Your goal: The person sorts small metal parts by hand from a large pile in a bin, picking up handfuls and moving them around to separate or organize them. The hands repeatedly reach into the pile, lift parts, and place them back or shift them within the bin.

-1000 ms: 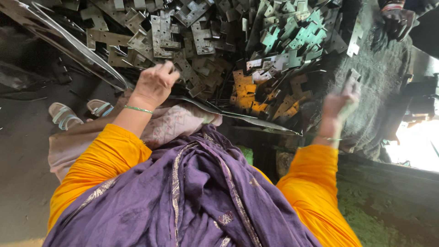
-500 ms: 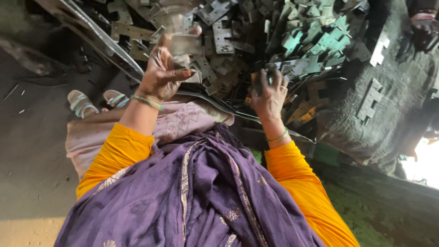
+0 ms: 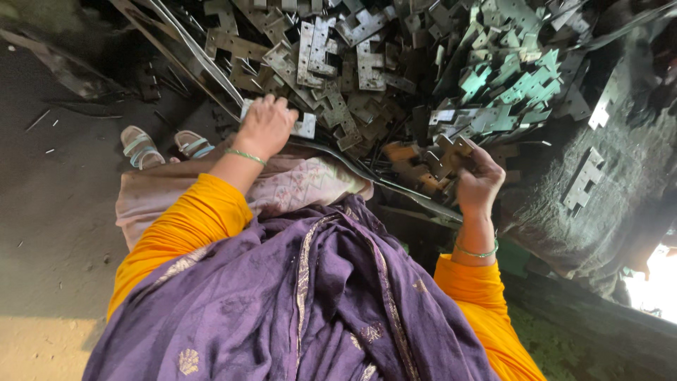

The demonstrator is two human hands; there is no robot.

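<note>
Watching through the head camera, I see both hands lower than in the earlier pictures and down at the pile (image 3: 395, 77) of stamped metal brackets that fills the top of the view. Half a second ago the left hand (image 3: 264, 127) was raised with fingers spread at a flat plate; now it lies knuckles-up on the pile's near edge, fingers curled over a pale plate (image 3: 305, 125) — pressing or gripping, I cannot tell, since the back of the hand hides the fingertips. The right hand (image 3: 478, 180), which a second ago was far out to the side and blurred, is in close now, fingers bent around a rust-orange bracket (image 3: 451, 156) at the front of the heap. That looks like a real hold, though the thumb side is turned away from me. I judge the sorting has gone from reaching to picking — one piece in the right hand, one under the left.

Hard to read: the purple shawl (image 3: 310, 296) and orange sleeves (image 3: 190, 219) cover the lap and whatever lies there. A long bent strip (image 3: 381, 183) runs between the hands, its lower end lost in shadow. The greenish brackets (image 3: 508, 85) at upper right tangle together; I cannot count them. Sandals (image 3: 159, 144) show at the left, and the dark sacking (image 3: 599, 212) on the right fades into glare at the frame's edge.
</note>
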